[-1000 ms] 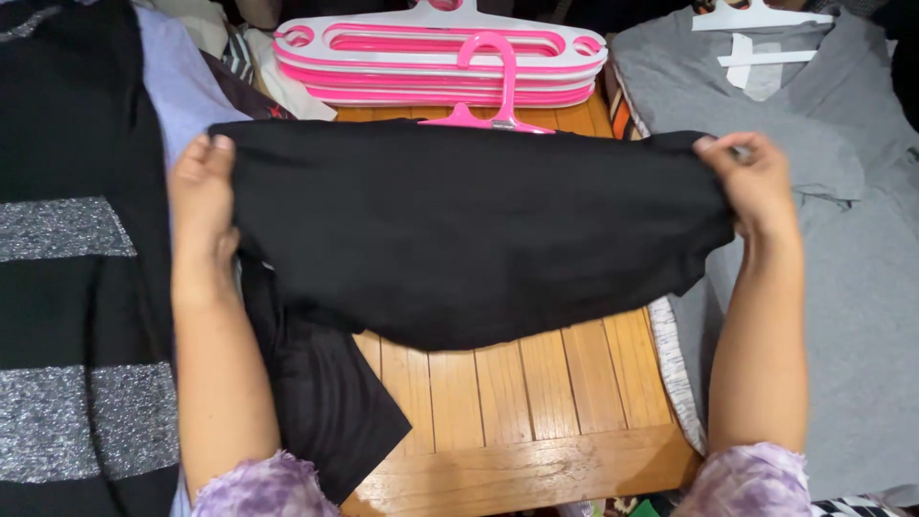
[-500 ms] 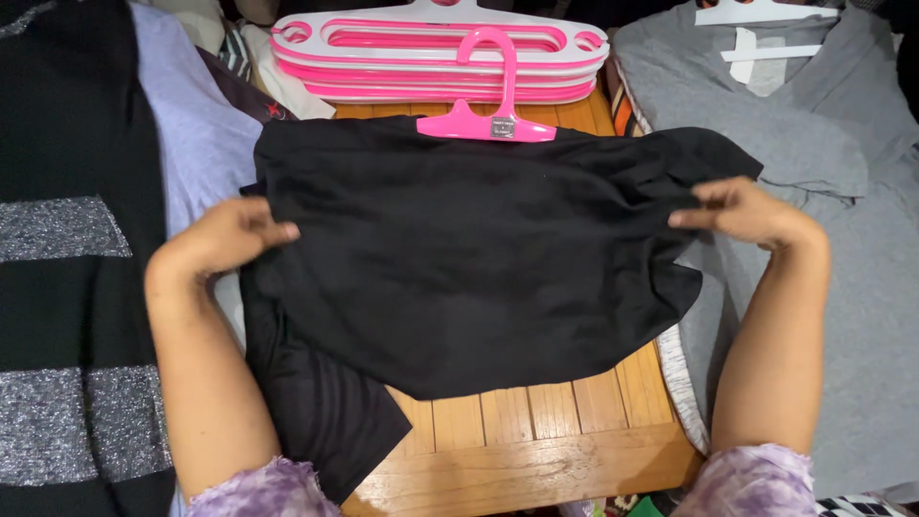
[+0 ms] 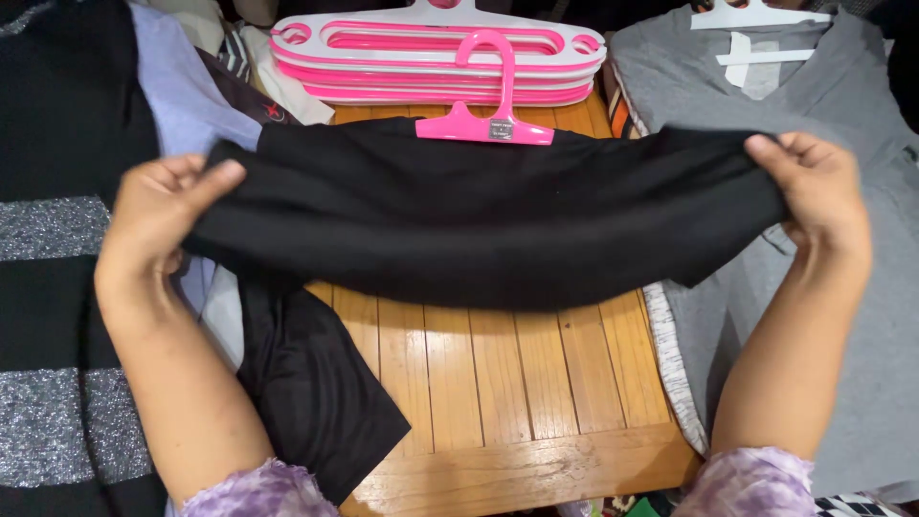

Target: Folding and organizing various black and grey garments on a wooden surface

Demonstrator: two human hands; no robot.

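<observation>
Nearest the camera, purple patterned sleeves are seen at the bottom edge, one at each forearm. Between the forearms a slatted wooden table is laid bare. On its near left part a second dark garment is spread, one corner reaching toward the near edge.

Above the table a black garment is held stretched out as a folded band from left to right. Its left end is pinched by the left hand, the thumb on top and the fingers curled beneath the cloth. Its right end is gripped by the right hand, the fingers closed over the edge. The middle of the band sags slightly, clear of the wood.

At the left a black top with glittering silver stripes is laid, with a pale lilac cloth beside it. At the right a grey shirt is spread on a white hanger.

Farther off, a pink hanger lies just behind the black garment, and behind that a stack of pink and white hangers is piled.
</observation>
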